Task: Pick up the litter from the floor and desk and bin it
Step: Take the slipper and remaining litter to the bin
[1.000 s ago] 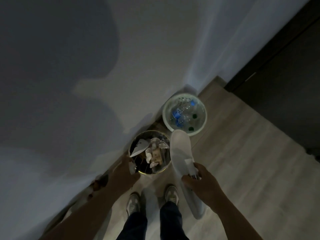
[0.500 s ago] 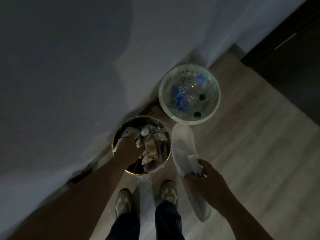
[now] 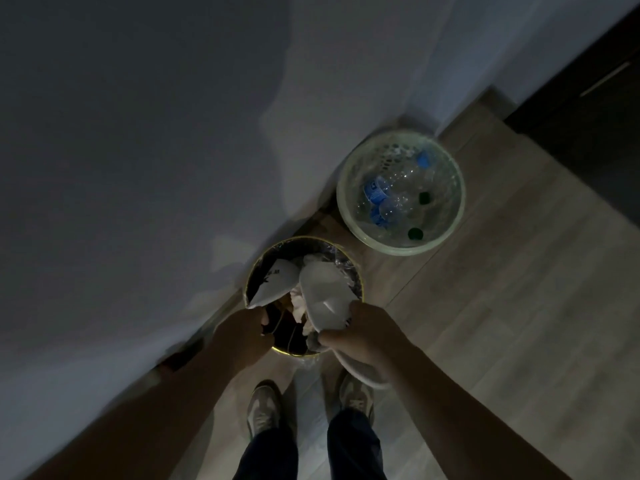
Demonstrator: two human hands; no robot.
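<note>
the fingers (image 3: 358,311) of our right hand (image 3: 363,336) curl round a long white piece (image 3: 323,292), flat and shaped like a slipper, and hold it near its middle. its far end lies over the litter inside the dark bin (image 3: 301,239), while its near end sticks out past the rim under our wrist, above the floor (image 3: 502,306). the fingers (image 3: 265,319) of our left hand (image 3: 246,332) sit at the near left edge of the same bin, just beside the lower tip of a white sheet (image 3: 275,282) that leans against the inner wall. in this dim light we cannot tell whether they grip anything or only rest there. the bin is round with a gold rim and a clear liner, and it holds crumpled pale scraps between the sheet and the long piece. it stands on the floor close against the wall (image 3: 138,133). further along the wall, apart from the dark bin, stands a pale basket (image 3: 341,188) with clear plastic bottles (image 3: 381,199) with blue labels and two green caps (image 3: 415,233) inside. just below the dark bin we see our two shoes (image 3: 263,407) and dark trouser legs. a dark door (image 3: 588,116) fills the upper right corner.
</note>
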